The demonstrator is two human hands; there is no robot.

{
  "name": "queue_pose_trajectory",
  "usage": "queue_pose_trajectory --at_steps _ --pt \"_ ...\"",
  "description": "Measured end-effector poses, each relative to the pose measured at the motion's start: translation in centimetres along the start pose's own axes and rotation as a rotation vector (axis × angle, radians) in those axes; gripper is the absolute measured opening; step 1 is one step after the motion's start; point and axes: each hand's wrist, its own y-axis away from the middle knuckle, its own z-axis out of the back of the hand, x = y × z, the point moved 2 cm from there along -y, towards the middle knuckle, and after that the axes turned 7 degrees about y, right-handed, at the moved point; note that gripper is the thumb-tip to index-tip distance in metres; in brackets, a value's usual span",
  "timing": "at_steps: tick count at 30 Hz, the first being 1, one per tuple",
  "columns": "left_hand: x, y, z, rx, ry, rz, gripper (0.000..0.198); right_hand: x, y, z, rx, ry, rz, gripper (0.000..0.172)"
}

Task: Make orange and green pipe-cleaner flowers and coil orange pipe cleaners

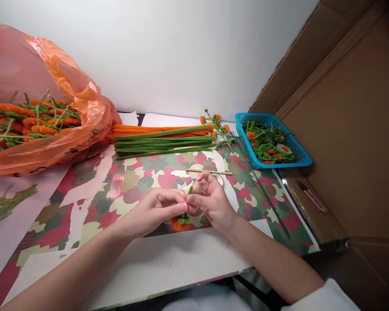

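Pale clothing (202, 300) of ours lies nearest, below the grip at the table's edge, with our white sleeve (326, 298) ending high on the right forearm. Both arms reach forward and slant inward, so our 2 hands meet fingertip to fingertip. Our left hand (162, 208) comes in with its back upward, thumb laid forward and pinching against the fingers. Our right hand (215, 201) stands more on edge, thumb pressed toward the index finger, the fingers curving loosely above. Between the 2 pinches we grasp a small fuzzy piece (180, 223): its orange body, green on top, hangs just under our left fingertips. A green tip (190, 190) pokes up above the pinch; our fingers hide whether the 2 parts join.

Just beyond the grip lies a thin wooden stick (209, 171), near a pale ring (221, 178) partly hidden by our right fingers. Farther past it are green stems (164, 144) and orange stems (158, 128), laid crosswise. Beyond and to the right of the grip we see a sprig (226, 128) with orange balls, then a blue basket (278, 165) of green and orange pieces. Well to its left sits an orange bag (87, 103) full of similar pieces.
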Motion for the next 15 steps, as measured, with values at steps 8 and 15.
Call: queue_pose_trajectory --at_steps 8,15 --pt "-0.3 -0.07 -0.43 -0.165 -0.203 -0.094 0.021 0.08 -0.02 0.28 -0.1 0.082 0.09 0.048" --pt "-0.21 0.06 -0.34 -0.156 -0.321 -0.148 0.026 0.35 -0.04 0.72 -0.176 0.262 0.119 0.045"
